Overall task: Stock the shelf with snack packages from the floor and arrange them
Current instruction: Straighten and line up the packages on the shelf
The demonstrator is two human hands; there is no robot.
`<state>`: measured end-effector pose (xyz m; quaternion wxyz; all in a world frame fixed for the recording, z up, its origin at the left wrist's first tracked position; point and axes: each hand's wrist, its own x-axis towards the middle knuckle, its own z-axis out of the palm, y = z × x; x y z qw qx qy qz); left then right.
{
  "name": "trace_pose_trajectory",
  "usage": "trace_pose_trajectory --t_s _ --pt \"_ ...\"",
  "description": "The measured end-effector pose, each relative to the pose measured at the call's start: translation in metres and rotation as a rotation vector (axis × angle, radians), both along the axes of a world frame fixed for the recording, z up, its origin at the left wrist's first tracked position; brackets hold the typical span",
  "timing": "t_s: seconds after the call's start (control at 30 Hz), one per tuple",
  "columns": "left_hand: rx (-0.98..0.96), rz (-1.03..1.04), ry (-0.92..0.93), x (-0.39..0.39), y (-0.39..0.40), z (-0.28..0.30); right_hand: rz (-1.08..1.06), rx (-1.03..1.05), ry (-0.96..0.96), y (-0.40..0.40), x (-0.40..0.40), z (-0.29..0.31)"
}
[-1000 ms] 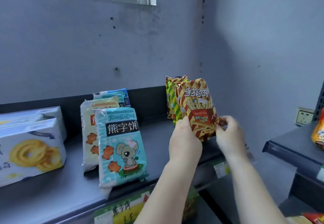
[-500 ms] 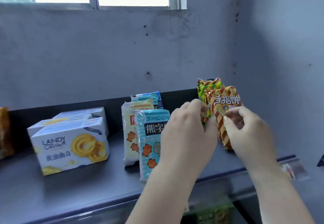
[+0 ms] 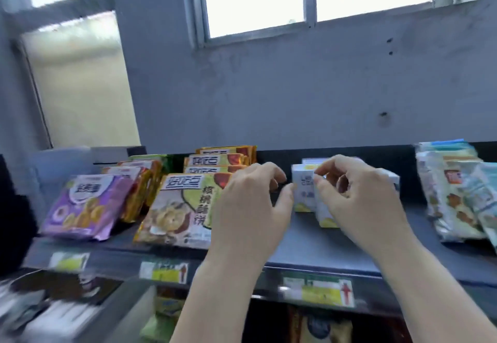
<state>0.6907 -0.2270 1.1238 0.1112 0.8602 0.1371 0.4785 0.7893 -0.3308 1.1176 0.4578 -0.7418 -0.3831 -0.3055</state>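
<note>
The dark shelf (image 3: 309, 243) carries rows of snack packages. Two white cookie boxes (image 3: 304, 189) stand at its middle, partly hidden. My left hand (image 3: 250, 208) hovers just left of them, fingers spread, its thumb tip next to the front box's left edge. Directly in front of the boxes is my right hand (image 3: 357, 200), with its fingers loosely curled and nothing visibly in it. I cannot tell whether either hand touches a box. Pale blue and cream biscuit packs (image 3: 454, 203) lean at the right end.
Left of my hands stand a green and yellow cookie pack (image 3: 177, 208) with a row behind it, orange packs (image 3: 139, 181) and a purple pack (image 3: 80, 208). Price labels (image 3: 320, 289) line the shelf's front edge. More packages (image 3: 322, 326) sit on the shelf below.
The view has swung left along the shelf. Both hands have left the striped pack, which is out of view, and now sit at the white cookie boxes.
</note>
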Motion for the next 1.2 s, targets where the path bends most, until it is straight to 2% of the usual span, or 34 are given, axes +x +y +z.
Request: trace_pose_trajectory --t_s 0.3,0.53,0.7,0.83,1.0,1.2 --pt "-0.003 0.140 0.044 -0.160 0.160 -0.014 0.183 -0.010 0.016 0.164 -0.124 -0.002" --pt "-0.062 0.206 0.069 -0.210 0.273 0.001 0.201 -0.172 0.006 0.259 -0.151 0.034" --pt "-0.152 0.197 0.058 -0.203 0.362 0.018 0.154 -0.338 0.014 0.324 -0.125 0.062" --pt "-0.225 0.139 0.068 -0.169 0.434 0.026 0.143 -0.466 0.006 0.377 -0.098 0.071" --pt "-0.252 0.127 0.202 -0.113 0.514 0.027 0.014 -0.648 0.029 0.437 -0.063 0.069" --pt "-0.272 0.137 0.381 -0.066 0.566 0.012 -0.239 -0.743 0.089 0.475 -0.024 0.060"
